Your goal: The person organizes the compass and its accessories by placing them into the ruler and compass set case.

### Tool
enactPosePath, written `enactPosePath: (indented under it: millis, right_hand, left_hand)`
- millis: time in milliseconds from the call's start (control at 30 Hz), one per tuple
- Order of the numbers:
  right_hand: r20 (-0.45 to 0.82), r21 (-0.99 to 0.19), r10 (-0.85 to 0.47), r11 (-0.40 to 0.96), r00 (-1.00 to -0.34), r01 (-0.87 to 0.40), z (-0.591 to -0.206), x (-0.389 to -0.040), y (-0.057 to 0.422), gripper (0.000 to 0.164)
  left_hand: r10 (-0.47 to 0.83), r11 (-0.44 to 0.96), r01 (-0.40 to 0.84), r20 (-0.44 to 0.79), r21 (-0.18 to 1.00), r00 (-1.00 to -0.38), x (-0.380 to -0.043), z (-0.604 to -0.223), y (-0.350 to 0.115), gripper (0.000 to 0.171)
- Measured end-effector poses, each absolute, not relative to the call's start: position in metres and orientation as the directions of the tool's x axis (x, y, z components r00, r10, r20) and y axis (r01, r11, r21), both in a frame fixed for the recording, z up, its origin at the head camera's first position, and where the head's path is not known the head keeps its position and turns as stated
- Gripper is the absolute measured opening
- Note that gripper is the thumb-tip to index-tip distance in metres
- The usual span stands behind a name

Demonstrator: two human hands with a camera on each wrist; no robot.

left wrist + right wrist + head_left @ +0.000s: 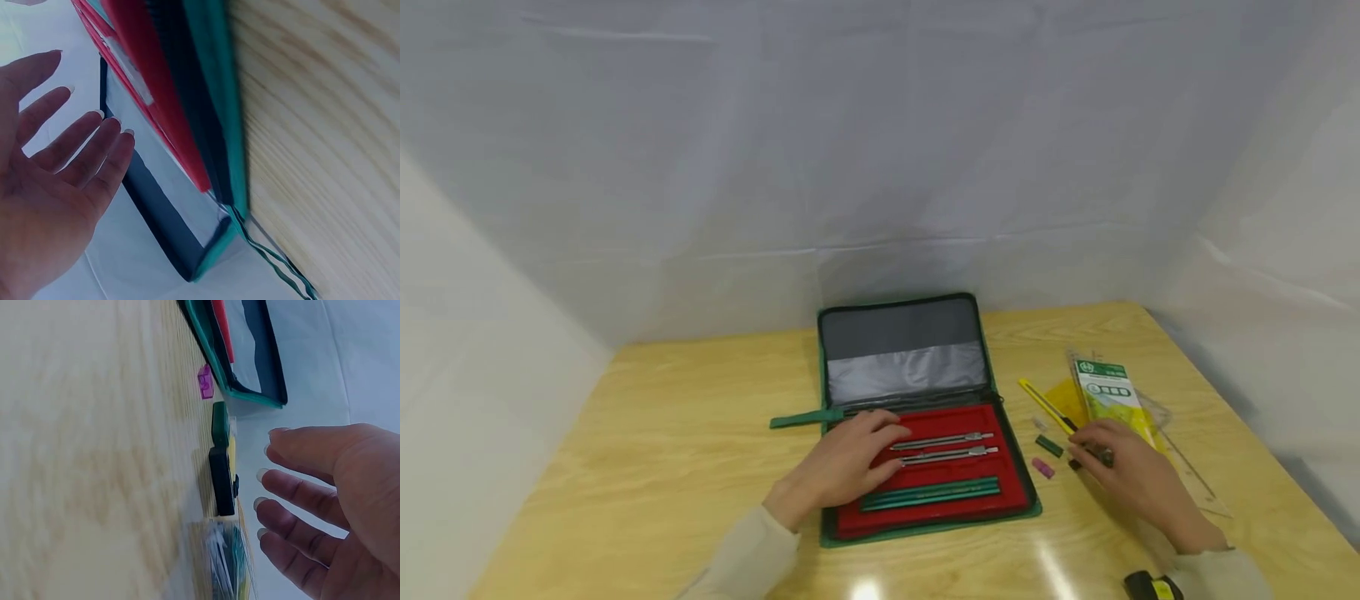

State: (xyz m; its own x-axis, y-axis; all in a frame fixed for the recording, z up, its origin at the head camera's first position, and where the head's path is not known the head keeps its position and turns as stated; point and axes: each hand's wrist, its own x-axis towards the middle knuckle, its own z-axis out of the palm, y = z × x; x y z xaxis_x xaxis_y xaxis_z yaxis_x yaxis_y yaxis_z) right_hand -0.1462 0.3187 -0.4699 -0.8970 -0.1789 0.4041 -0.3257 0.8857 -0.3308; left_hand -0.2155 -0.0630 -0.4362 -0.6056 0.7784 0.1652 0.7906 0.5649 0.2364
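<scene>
Over the left side of a red tray (1015, 483) in an unzipped green zip case, my left hand (842, 458) hovers with fingers loosely bent. In the left wrist view, that hand (69, 156) has its fingers spread and holds nothing. Two silver compasses (951, 455) and several green pencils (932, 495) lie in the tray. To the right, my right hand (1131, 471) is above a small black block (222, 481), fingers relaxed and apart from it in the right wrist view. Nearby lie a dark green block (1048, 446), a purple piece (1042, 467) and a yellow utility knife (1041, 400).
A green-and-white packet (1108, 387) lies over clear drawing rulers (1198, 479) at the table's right. The case's grey-lined lid (902, 327) stands raised near the white curtain (880, 167). A green strap (805, 419) sticks out left of the case.
</scene>
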Motion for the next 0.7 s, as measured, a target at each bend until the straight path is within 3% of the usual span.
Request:
enactPosePath:
  millis: [700]
  right_hand:
    - [0.25,-0.394,-0.19,0.876,-0.949,-0.279,-0.4666,-0.1506,0.3162,0.013]
  left_hand:
    - [0.78,0.563,0.793,0.169,0.232,-0.603,-0.2143,-0.4365,-0.0618,0.037]
